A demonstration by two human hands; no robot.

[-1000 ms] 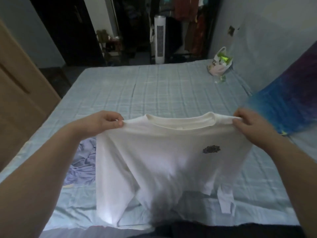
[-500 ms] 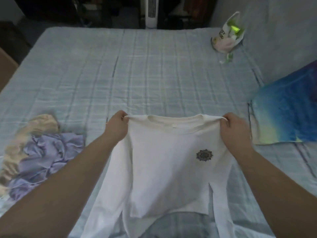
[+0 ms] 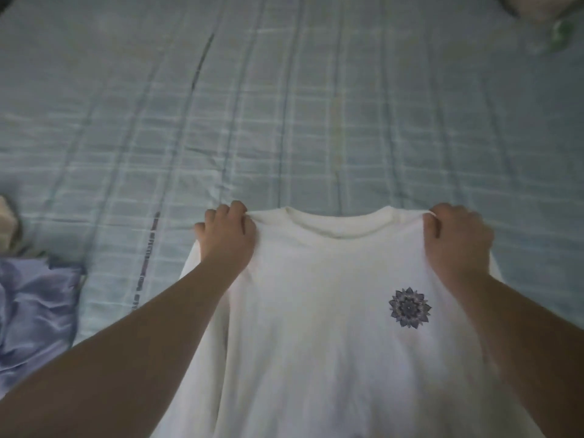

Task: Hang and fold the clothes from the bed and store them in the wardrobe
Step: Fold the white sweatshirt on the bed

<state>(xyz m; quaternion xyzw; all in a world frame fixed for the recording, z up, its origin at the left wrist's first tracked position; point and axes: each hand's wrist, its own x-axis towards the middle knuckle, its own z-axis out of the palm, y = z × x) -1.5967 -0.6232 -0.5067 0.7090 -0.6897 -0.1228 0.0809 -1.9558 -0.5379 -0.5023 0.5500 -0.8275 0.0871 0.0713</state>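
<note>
Right now both hands grip a white shirt [image 3: 316, 327] at its shoulders. The left hand [image 3: 228, 237] is closed on the fabric at one end of the collar, and the right hand [image 3: 455, 238] is closed on the matching spot at the other end, so the neckline is stretched taut between them. The shirt's long axis runs from the hands back toward the person's body, with the collar on the far side and the hem out of view past the bottom of the picture. A small dark flower print [image 3: 410, 307] sits on the chest just below the right hand. Whether the cloth already lies flat on the bed [image 3: 284, 105] or hangs just above it I cannot tell.

Since each hand holds one shoulder, neither is nearer; the next move, probably laying the shirt flat for folding, needs both to work evenly. Beyond the knuckles the checked sheet is bare and wide, giving plenty of room to spread the garment forward. Outward from the left forearm lies a crumpled lilac garment [image 3: 34, 317], near but not touching the shirt, and a sleeve spread that way could land on it. The side beyond the right hand looks open.
</note>
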